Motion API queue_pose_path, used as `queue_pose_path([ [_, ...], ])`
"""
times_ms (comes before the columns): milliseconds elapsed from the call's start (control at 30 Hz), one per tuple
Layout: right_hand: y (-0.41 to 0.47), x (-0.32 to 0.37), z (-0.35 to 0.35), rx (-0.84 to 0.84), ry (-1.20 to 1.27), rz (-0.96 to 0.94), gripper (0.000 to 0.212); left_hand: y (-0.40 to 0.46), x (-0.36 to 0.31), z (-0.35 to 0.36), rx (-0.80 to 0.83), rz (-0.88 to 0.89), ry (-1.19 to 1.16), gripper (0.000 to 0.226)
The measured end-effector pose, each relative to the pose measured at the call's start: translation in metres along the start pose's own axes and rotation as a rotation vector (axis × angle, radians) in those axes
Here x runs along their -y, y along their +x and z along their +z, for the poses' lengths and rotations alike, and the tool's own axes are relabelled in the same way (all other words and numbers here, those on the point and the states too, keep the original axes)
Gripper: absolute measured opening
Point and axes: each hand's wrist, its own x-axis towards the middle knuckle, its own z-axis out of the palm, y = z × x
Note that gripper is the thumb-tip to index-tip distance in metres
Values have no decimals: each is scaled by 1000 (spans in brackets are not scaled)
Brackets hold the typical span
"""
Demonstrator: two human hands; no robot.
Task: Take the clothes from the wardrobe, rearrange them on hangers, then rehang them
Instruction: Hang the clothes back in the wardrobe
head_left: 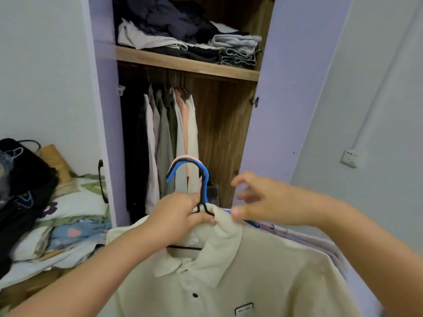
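Note:
A cream collared shirt (247, 275) hangs on a black hanger in front of me, low in the head view. Behind it are more hangers, their blue, black and pink hooks (194, 170) bunched together, with pale lilac garments (306, 241) on them. My left hand (178, 216) grips the hanger necks just under the hooks. My right hand (256, 200) is beside the collar, its thumb touching the collar's right side and its fingers spread and blurred. Further back, the open wardrobe (229, 133) holds several shirts on its rail (169, 124).
A wooden shelf (187, 64) above the rail carries stacks of folded clothes. The lilac wardrobe doors stand open on both sides. At left, a bed is piled with bedding and clothes (68, 225) and a black bag (25, 170). A wall socket (350, 157) sits at right.

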Motion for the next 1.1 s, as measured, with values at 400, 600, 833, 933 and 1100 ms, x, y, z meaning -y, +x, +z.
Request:
queue_pose_path([
  [400, 79, -104, 12, -182, 196, 189, 15, 159, 55, 36, 131, 47, -73, 22],
  [600, 152, -114, 6, -424, 394, 301, 28, 198, 78, 51, -470, 111, -5, 33],
  [833, 211, -117, -6, -675, 493, 338, 39, 237, 44, 86, 96, -171, -684, 23],
  [933, 234, -125, -14, -705, 507, 293, 33, 274, 42, 96, 119, -327, -871, 32],
  [1100, 275, -156, -36, -703, 622, 161, 16, 328, 48, 119, 78, -399, -1089, 24],
])
